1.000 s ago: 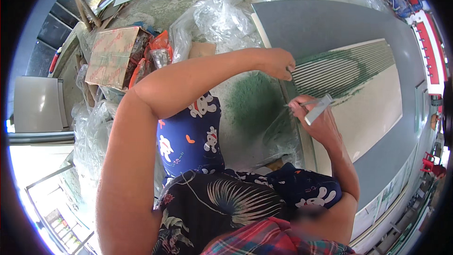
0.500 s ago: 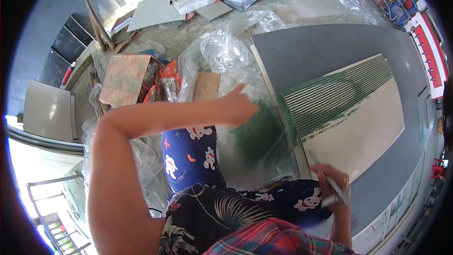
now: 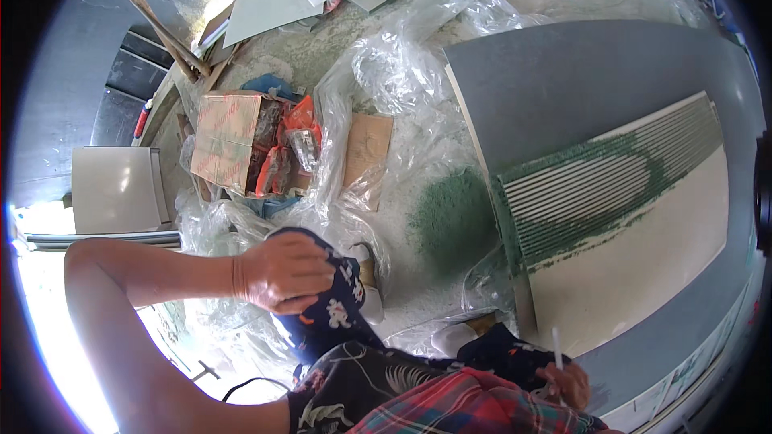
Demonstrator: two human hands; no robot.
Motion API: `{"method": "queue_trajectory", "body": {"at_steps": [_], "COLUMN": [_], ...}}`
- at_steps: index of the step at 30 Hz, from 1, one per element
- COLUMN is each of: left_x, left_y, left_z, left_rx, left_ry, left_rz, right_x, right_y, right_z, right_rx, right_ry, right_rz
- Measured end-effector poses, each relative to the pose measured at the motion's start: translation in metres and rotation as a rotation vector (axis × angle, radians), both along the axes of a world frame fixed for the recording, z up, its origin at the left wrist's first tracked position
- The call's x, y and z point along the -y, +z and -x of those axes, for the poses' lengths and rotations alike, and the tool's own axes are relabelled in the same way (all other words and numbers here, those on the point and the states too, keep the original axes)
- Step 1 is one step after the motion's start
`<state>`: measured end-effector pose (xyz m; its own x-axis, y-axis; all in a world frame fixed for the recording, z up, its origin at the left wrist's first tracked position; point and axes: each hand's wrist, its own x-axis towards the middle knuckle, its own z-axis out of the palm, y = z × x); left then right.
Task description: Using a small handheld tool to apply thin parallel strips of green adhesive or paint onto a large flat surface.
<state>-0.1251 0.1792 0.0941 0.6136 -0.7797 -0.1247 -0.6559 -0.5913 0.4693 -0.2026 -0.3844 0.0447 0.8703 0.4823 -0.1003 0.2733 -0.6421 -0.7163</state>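
Observation:
My left hand (image 3: pixel 291 272) rests over the knee of my dark blue patterned trousers (image 3: pixel 342 309), its fingers draped across the cloth, with nothing held. Low on the right, my right hand (image 3: pixel 569 386) is closed on a thin pale stick-like tool (image 3: pixel 556 347) that points upward; its exact kind cannot be made out. Beyond that hand lies a cream panel (image 3: pixel 635 273) with a band of parallel grooves (image 3: pixel 579 201) smeared with green powder. The panel sits on a large dark grey board (image 3: pixel 563 72).
Green powder (image 3: pixel 450 213) is heaped on the floor beside the board. Crumpled clear plastic sheeting (image 3: pixel 394 72) spreads across the floor. A cardboard box (image 3: pixel 225 141) with orange packets (image 3: pixel 299 116) stands to the left, next to a flat cardboard piece (image 3: pixel 368 153). Grey sheets (image 3: pixel 269 8) lie farther back.
My left arm has swung back and left from near the green powder to my knee. My right hand has dropped slightly, still holding the thin tool. The view has shifted.

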Motion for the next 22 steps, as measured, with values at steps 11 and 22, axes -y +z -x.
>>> {"method": "queue_trajectory", "body": {"at_steps": [11, 22], "left_x": [0.013, 0.070], "left_y": [0.028, 0.080], "left_z": [0.015, 0.055], "left_rx": [-0.297, -0.595], "left_ry": [-0.053, 0.361], "left_rz": [0.305, -0.180], "right_x": [-0.030, -0.093], "right_y": [0.053, 0.109], "right_z": [-0.018, 0.027], "right_rx": [-0.396, -0.233], "right_ry": [-0.011, -0.396], "right_rz": [-0.024, -0.065]}}
